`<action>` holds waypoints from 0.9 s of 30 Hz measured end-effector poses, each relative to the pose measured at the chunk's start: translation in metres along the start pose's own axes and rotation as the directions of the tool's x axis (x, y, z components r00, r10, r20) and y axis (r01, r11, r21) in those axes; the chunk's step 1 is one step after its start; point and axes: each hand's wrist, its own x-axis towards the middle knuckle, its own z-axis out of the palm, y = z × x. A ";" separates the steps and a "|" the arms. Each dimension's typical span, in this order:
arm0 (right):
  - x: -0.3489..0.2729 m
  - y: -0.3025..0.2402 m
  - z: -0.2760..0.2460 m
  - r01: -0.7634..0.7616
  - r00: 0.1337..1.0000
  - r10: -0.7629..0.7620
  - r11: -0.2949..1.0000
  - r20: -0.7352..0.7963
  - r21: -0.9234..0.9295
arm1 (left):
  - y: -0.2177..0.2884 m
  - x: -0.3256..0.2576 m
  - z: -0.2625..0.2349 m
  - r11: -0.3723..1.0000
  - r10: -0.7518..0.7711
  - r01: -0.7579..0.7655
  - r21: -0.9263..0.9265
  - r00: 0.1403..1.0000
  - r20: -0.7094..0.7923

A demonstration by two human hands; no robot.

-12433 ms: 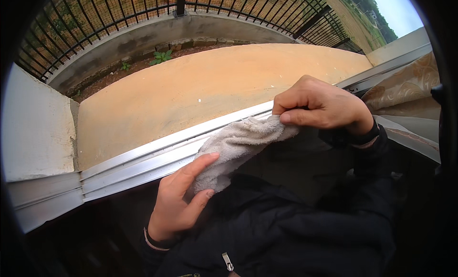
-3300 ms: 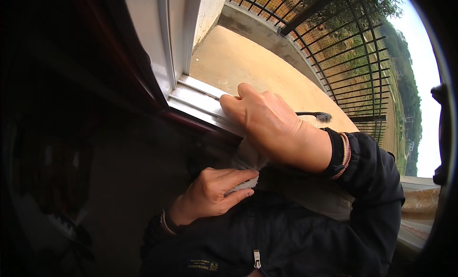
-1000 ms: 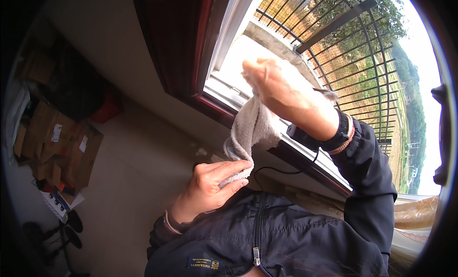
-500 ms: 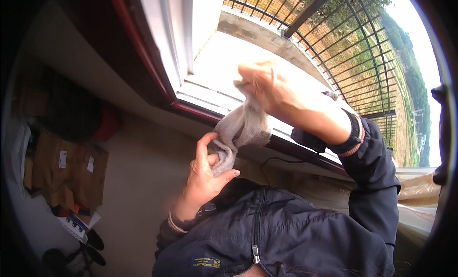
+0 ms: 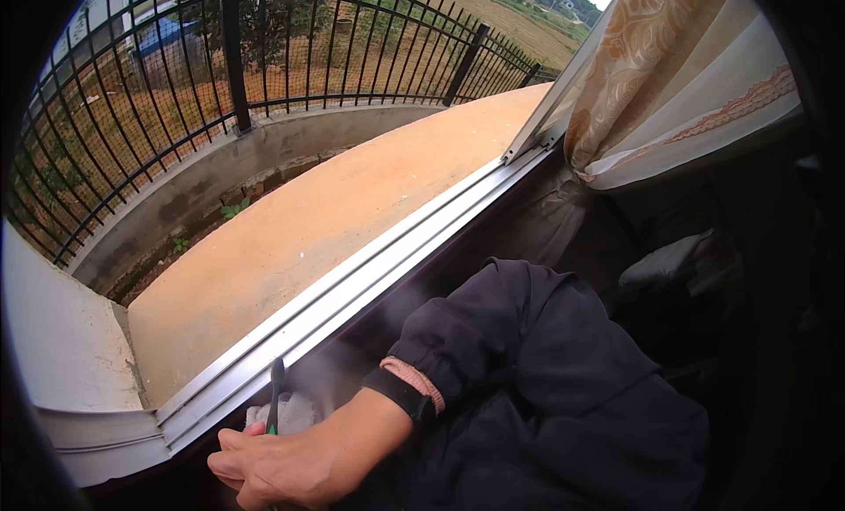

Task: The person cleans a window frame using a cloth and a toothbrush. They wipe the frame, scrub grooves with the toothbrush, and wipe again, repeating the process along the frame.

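My right hand [image 5: 286,467], at the lower left, is closed around a dark toothbrush [image 5: 274,401] with a touch of green on its handle. The brush stands nearly upright, and its head overlaps the near edge of the metal window track [image 5: 343,286]. Just behind the handle, a crumpled pale grey cloth [image 5: 297,412] shows in part; what it rests on is hidden. A dark sleeve with a pink cuff and a black wristband covers my right forearm. No part of my left hand shows.
Beyond the track lie an orange-tan ledge [image 5: 352,212], a low curved concrete wall [image 5: 207,181] and a black metal fence [image 5: 236,62]. A sliding window frame [image 5: 541,115] and a patterned curtain [image 5: 620,80] stand at the right. A white wall [image 5: 66,335] borders the left.
My view has swung toward the window track. Both hands were on the grey cloth; now my right hand grips a toothbrush beside it. My left hand has left the view.
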 end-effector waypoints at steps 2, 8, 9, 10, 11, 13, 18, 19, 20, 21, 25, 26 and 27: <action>0.000 0.000 -0.008 -0.002 1.000 0.004 0.999 0.030 -0.047 | -0.002 0.000 0.008 1.000 -0.005 0.005 0.017 1.000 -0.004; -0.051 -0.011 -0.123 0.214 0.961 -0.232 0.969 0.154 0.125 | 0.009 0.000 0.057 0.999 -0.014 0.015 0.034 1.000 -0.023; -0.054 -0.015 -0.147 0.219 0.973 -0.222 0.975 0.070 0.045 | 0.011 0.002 0.066 0.999 -0.023 0.024 0.032 0.999 -0.024; -0.059 -0.016 -0.174 0.235 0.971 -0.236 0.972 -0.039 -0.030 | 0.014 0.003 0.074 0.999 -0.030 0.030 0.031 0.999 -0.023; -0.071 -0.018 -0.206 0.082 0.993 -0.088 0.993 -0.073 -0.085 | 0.015 0.003 0.082 0.999 -0.028 0.028 0.038 0.999 -0.018; -0.106 -0.011 -0.281 -0.212 0.929 0.094 0.929 -0.358 -0.304 | 0.020 0.006 0.092 0.999 0.001 0.005 -0.042 0.991 0.131; -0.222 0.029 -0.434 -0.800 0.579 0.186 0.315 -0.794 -0.510 | 0.025 -0.005 0.103 1.000 -0.015 0.015 0.003 0.999 -0.041; -0.239 0.036 -0.452 -0.834 0.543 0.209 0.249 -0.813 -0.493 | 0.023 -0.005 0.102 0.991 0.066 -0.043 0.125 0.980 -0.188; -0.251 0.044 -0.464 -0.862 0.506 0.228 0.179 -0.832 -0.475 | 0.024 -0.008 0.100 0.984 0.062 -0.025 0.174 0.976 -0.208; -0.260 0.053 -0.472 -0.873 0.487 0.231 0.143 -0.842 -0.466 | 0.023 -0.010 0.098 0.975 0.060 -0.008 0.221 0.972 -0.229; -0.273 0.063 -0.482 -0.790 0.594 0.217 0.338 -0.775 -0.511 | 0.019 -0.018 0.096 0.946 0.082 0.011 0.323 0.958 -0.273; -0.272 0.063 -0.482 -0.781 0.590 0.224 0.401 -0.776 -0.478 | 0.017 -0.019 0.098 0.956 0.077 0.006 0.293 0.960 -0.270; -0.271 0.063 -0.481 -0.775 0.584 0.222 0.439 -0.781 -0.455 | 0.017 -0.019 0.098 0.953 0.087 0.000 0.303 0.958 -0.274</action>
